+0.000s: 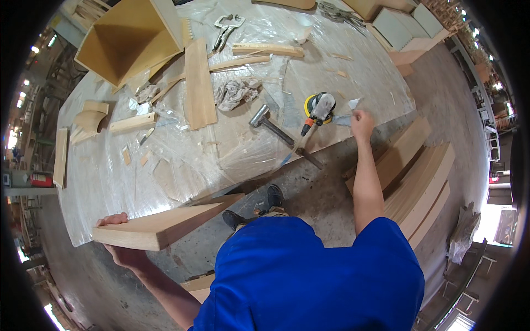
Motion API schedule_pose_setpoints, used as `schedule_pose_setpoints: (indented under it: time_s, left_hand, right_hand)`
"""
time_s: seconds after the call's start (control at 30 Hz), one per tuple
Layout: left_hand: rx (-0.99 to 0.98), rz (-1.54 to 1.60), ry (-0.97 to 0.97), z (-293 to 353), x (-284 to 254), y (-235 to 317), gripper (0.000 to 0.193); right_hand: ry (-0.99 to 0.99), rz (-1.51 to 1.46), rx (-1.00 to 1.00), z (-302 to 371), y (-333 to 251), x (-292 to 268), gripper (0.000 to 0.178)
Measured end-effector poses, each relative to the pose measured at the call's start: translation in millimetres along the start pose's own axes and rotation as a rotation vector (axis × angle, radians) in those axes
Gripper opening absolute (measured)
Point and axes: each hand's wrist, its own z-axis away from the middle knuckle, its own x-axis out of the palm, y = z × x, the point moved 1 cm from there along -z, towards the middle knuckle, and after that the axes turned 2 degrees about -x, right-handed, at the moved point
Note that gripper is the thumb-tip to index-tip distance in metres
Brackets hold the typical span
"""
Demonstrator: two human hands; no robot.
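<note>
My left hand (pixel 124 255) grips the end of a thick pale wooden board (pixel 160 223), its thumb side under and fingertips over the far edge. The board slants beside the table's near left edge. My right hand (pixel 362 124) is at the table's near right edge, fingers curled closed; what they pinch, if anything, is hidden. A small whitish scrap (pixel 354 103) lies just beyond those fingers. Left of that hand rests a round sander (pixel 320 108) with a yellow-rimmed pad and orange hose fitting. A hammer (pixel 271 126) with a metal head lies further left.
Plastic film covers the table (pixel 193 160). On it are a wooden box (pixel 130 47), a flat board (pixel 200 85), a crumpled rag (pixel 237 94), a locking clamp (pixel 225 32) and several offcuts. Long boards (pixel 422 185) are stacked right of me, below table height.
</note>
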Motion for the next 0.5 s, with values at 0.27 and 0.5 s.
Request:
schedule_pose_setpoints:
  time_s: [0.27, 0.5]
  left_hand:
    - [-0.070, 0.188, 0.003, -0.9, 6.1, 1.6, 0.075]
    - [-0.079, 0.330, 0.007, 0.9, 7.1, -11.6, 0.047]
  right_hand:
    - [0.023, -0.689, 0.437, 23.3, -22.2, -69.4, 0.034]
    - [-0.296, -0.959, 0.011, 42.2, -262.0, -204.8, 0.058]
